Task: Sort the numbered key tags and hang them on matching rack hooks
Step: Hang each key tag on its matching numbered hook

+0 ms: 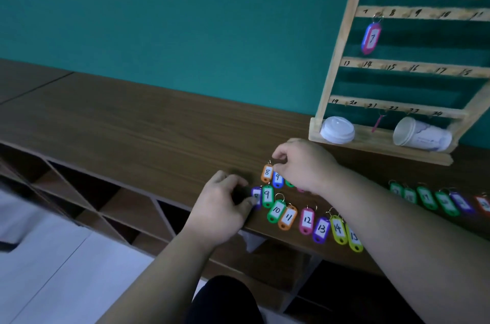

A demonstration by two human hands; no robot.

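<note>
Left hand pinches purple tag 8 at near table edge; right hand, just beyond, pinches ring of orange tag 8.

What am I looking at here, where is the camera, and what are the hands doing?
There is no machine: a person works bare-handed, and the single picture comes from a camera worn on their head, looking down. Numbered key tags lie in rows on the wooden counter. Behind stands a wooden rack with numbered hooks; tag 7 already hangs there. A lidded paper cup and an open paper cup sit at its base. The right hand pinches the ring of orange tag 8. The left hand touches purple tag 8; whether it grips it is unclear.
</note>
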